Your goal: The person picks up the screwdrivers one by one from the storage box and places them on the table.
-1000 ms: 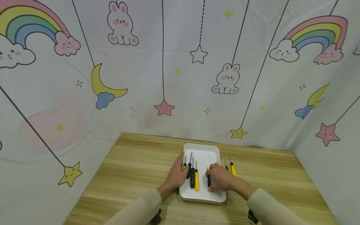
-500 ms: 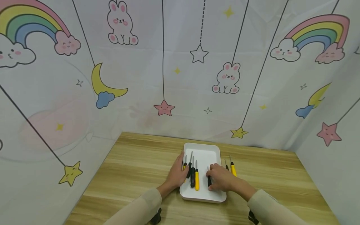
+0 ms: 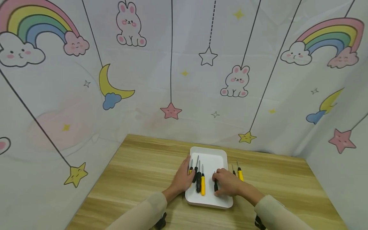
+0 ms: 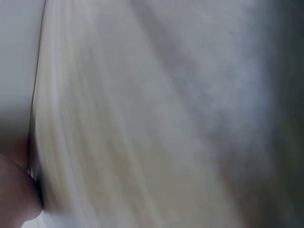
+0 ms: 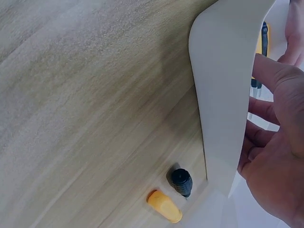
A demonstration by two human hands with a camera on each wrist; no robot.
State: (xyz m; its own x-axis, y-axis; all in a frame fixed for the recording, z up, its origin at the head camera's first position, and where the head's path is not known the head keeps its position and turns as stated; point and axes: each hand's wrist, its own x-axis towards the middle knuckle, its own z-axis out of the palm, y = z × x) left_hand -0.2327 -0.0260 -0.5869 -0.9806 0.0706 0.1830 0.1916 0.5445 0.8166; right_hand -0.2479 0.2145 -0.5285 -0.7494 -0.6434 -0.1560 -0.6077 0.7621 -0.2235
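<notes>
A white tray point(image 3: 209, 200) stands on the wooden table with several screwdrivers in it. My left hand point(image 3: 184, 176) grips its left wall, thumb over the rim and fingers along the outside. Beside that thumb lie a yellow-handled screwdriver point(image 3: 203, 185) and a larger black-handled one point(image 3: 198, 183), with more partly covered by the hand. Inside the tray's right half, my right hand point(image 3: 228, 182) holds a small black screwdriver point(image 3: 216, 186) between thumb and fingertips. In the right wrist view the right hand point(image 5: 280, 137) reaches over the tray wall point(image 5: 223, 85), which hides the screwdriver's tip.
Right of the tray, a yellow-handled screwdriver point(image 3: 240, 174) and a black one point(image 3: 234, 172) lie on the table point(image 3: 276, 179). A white curtain point(image 3: 201, 86) with printed rainbows, rabbits and stars surrounds the table at the back and sides.
The head view has shifted slightly, so the whole scene sits a little further right. Both hands keep their places at the tray, and the screwdrivers have not visibly moved.
</notes>
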